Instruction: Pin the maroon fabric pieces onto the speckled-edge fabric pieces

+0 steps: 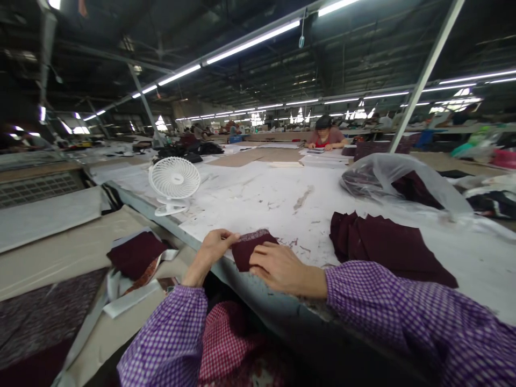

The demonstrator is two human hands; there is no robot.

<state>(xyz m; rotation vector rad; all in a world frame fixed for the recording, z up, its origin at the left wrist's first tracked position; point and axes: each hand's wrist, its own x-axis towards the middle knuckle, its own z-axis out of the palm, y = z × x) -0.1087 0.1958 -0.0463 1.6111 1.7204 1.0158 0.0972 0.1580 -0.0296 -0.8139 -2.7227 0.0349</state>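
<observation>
A small maroon fabric piece (244,252) with a greyish speckled strip along its far edge lies at the front edge of the white-covered table. My left hand (215,247) pinches its left corner between thumb and forefinger. Over the right part of the same piece rests my right hand (278,266), fingers bent and pressed onto the cloth; its thumb is mostly hidden. To the right of my hands sits a pile of maroon fabric pieces (387,244), fanned out on the table.
A white fan (174,180) stands at the table's left edge. Behind the pile lies a clear plastic bag (407,183) with dark cloth inside. Lower left, more maroon cloth (139,252) rests on a beige surface (40,263). Across the table another person (326,137) leans over work.
</observation>
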